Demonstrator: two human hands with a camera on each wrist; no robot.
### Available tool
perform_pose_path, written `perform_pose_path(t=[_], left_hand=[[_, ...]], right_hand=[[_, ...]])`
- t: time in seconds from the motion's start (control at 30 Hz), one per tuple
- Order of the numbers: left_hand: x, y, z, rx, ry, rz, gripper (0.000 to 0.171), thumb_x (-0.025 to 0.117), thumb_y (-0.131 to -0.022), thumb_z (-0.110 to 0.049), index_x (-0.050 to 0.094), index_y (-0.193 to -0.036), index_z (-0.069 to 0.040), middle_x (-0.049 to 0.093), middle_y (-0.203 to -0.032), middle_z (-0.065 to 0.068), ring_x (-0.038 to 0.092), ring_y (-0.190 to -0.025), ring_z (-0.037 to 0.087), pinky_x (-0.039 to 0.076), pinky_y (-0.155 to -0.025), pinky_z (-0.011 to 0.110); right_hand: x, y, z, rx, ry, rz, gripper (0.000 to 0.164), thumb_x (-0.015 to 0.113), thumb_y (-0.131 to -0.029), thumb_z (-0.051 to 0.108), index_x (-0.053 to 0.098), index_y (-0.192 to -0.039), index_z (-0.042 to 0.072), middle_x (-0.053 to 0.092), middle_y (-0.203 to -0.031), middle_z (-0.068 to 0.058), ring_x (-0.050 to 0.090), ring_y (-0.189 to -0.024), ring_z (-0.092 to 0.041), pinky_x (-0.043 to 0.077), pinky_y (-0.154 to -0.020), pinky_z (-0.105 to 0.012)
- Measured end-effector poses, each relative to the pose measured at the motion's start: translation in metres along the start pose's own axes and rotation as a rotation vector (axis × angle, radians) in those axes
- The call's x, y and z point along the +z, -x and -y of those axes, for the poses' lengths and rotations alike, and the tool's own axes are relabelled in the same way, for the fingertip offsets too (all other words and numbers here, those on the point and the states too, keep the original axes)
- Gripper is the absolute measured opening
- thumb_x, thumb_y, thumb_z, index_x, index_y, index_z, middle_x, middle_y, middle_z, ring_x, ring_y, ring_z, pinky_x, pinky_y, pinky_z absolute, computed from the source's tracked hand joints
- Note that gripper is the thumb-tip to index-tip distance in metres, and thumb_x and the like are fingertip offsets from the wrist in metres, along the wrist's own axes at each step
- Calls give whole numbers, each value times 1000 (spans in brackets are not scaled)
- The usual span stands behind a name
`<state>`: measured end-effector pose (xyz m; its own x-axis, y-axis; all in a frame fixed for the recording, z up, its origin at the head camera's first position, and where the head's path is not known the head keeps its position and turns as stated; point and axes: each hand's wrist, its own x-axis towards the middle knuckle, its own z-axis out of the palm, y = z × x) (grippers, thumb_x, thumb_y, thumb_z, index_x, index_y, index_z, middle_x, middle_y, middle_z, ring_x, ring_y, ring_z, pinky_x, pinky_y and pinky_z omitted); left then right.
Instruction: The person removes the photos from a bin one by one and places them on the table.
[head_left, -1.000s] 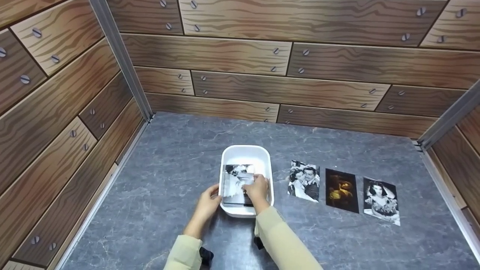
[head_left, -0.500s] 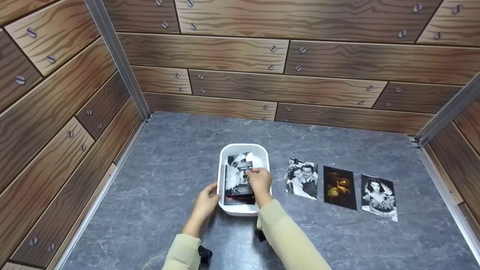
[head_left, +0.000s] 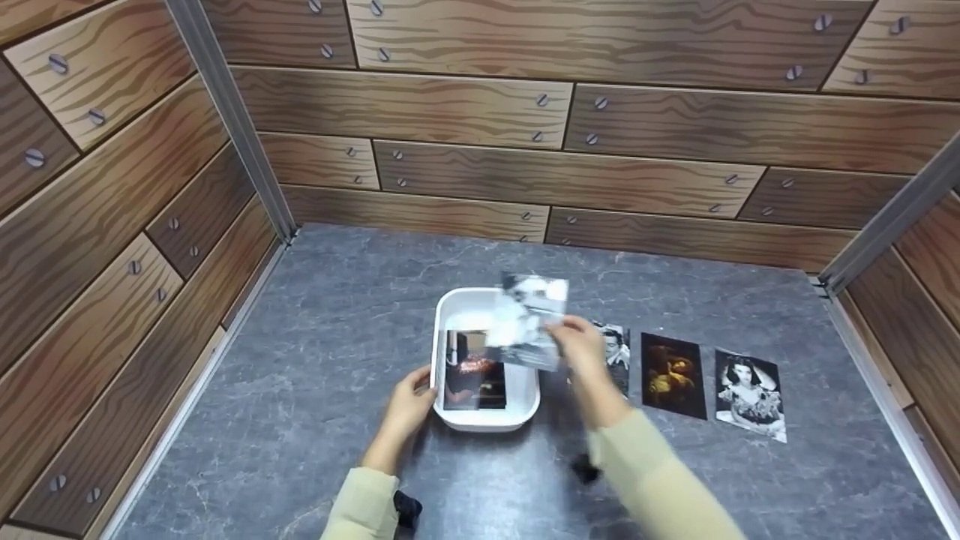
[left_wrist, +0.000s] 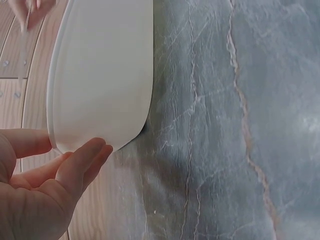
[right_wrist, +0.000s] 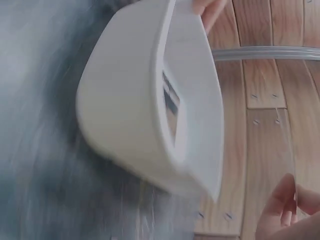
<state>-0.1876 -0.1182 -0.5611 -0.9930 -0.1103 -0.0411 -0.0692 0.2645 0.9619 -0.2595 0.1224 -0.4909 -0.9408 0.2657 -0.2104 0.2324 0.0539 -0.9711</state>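
Observation:
In the head view my right hand (head_left: 583, 349) pinches a black-and-white photo (head_left: 529, 319) by its right edge, held above the right side of a white bin (head_left: 525, 409). The right wrist view shows that photo almost edge-on between thumb and fingers of the right hand (right_wrist: 292, 210). My left hand (head_left: 409, 403) grips the bin's left wall; in the left wrist view the thumb of the left hand (left_wrist: 45, 175) is at the rim and the fingers lie against the outside. Inside the bin is a dark colour photo (head_left: 475, 375); whether others lie under it I cannot tell.
Right of the bin a row of photos lies on the grey marbled table (head_left: 337, 315): a black-and-white couple photo (head_left: 616, 360), partly covered by my right hand, a dark golden photo (head_left: 673, 375) and a black-and-white portrait (head_left: 750, 394). Wood-patterned walls (head_left: 450, 112) enclose the table.
My right hand has lifted the black-and-white photo out of the bin and moved right and up with it. A dark colour photo now shows in the bin. The left hand stays on the bin.

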Motion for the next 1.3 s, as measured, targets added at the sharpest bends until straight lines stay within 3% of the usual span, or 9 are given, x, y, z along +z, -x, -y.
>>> perform_pose_path(t=[0.1, 0.2, 0.33, 0.43, 0.57, 0.77, 1.0, 1.3], left_hand=[[1, -2, -1, -4, -10, 1, 44, 51, -88, 7, 45, -129, 21, 54, -125, 39, 57, -115, 48, 52, -98, 45], [0, -2, -2, -19, 1, 1, 44, 51, -88, 7, 45, -130, 20, 54, -125, 39, 58, -115, 47, 53, -98, 44], [0, 1, -1, -39, 5, 0, 44, 51, -89, 7, 44, -131, 20, 53, -126, 39, 57, -115, 47, 54, -97, 44], [0, 2, -1, -33, 12, 14, 45, 50, -89, 8, 43, -131, 20, 52, -127, 40, 56, -116, 48, 53, -98, 44], [-1, 0, -2, -21, 30, 17, 45, 50, -89, 8, 43, -131, 21, 51, -127, 40, 55, -118, 48, 52, -100, 45], [-1, -1, -2, -29, 21, -3, 44, 51, -88, 8, 45, -129, 21, 53, -125, 39, 56, -116, 48, 52, -99, 46], [1, 0, 0, -21, 31, 7, 45, 50, -87, 7, 44, -129, 22, 53, -125, 40, 57, -115, 49, 52, -98, 46], [0, 0, 0, -37, 15, -3, 44, 51, -88, 6, 45, -130, 20, 54, -126, 38, 57, -116, 47, 52, -99, 45]], right_hand=[[-40, 3, -2, 34, -11, 18, 36, 72, -83, 10, 60, -112, -8, 60, -73, 8, 52, -60, -1, 47, -53, -14], [-77, 9, -15, 76, -48, 54, 28, 70, -84, 7, 60, -107, -5, 58, -72, 8, 54, -61, -2, 50, -54, -17], [-114, 20, -41, 68, 135, 80, 33, 73, -82, 9, 61, -108, -8, 62, -78, 6, 54, -66, -4, 50, -60, -18], [-131, 32, -63, 96, 240, 101, 40, 73, -82, 10, 59, -112, -12, 65, -81, 3, 57, -69, -6, 53, -62, -20], [-137, 44, -87, 180, 174, 111, 27, 71, -81, 4, 62, -101, -11, 65, -72, 2, 61, -64, -9, 56, -58, -22], [-133, 50, -111, 202, 165, 98, 17, 72, -78, -1, 60, -88, -7, 60, -71, -1, 59, -59, -9, 56, -52, -22], [-134, 43, -119, 131, 421, 132, 25, 75, -75, 5, 52, -77, -2, 53, -70, -6, 56, -50, -11, 56, -44, -24], [-138, 42, -116, 3, 694, 184, 34, 80, -75, 21, 50, -70, 7, 54, -50, -5, 52, -35, -9, 50, -35, -25]])
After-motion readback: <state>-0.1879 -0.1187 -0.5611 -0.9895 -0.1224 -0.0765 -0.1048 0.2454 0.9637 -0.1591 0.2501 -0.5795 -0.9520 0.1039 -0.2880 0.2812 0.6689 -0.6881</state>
